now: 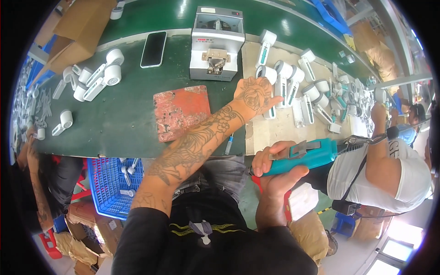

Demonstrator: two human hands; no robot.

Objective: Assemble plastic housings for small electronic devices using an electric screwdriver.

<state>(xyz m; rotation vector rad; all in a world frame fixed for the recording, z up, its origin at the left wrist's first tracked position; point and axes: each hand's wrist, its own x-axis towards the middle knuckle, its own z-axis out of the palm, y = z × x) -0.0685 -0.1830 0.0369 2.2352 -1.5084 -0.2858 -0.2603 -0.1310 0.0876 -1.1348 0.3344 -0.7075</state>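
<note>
Two hands work at the green bench (pixel 123 114). Taking the grey screw feeder machine (pixel 216 43) as landmark: the left hand (pixel 254 95) lies just right and below it, fingers spread loosely over a white handheld fan part (pixel 270 110), touching it. Further below and right, the right hand (pixel 275 167) is wrapped tight around a teal electric screwdriver (pixel 305 158). One black phone (pixel 153 49) lies left of the machine; one red pad (pixel 181 111) sits below it. Under the bench edge, one blue basket (pixel 107 183) holds a few white parts.

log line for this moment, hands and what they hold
left hand: reaching onto white handheld units | right hand: holds teal electric screwdriver | bench: orange pad, phone
</note>
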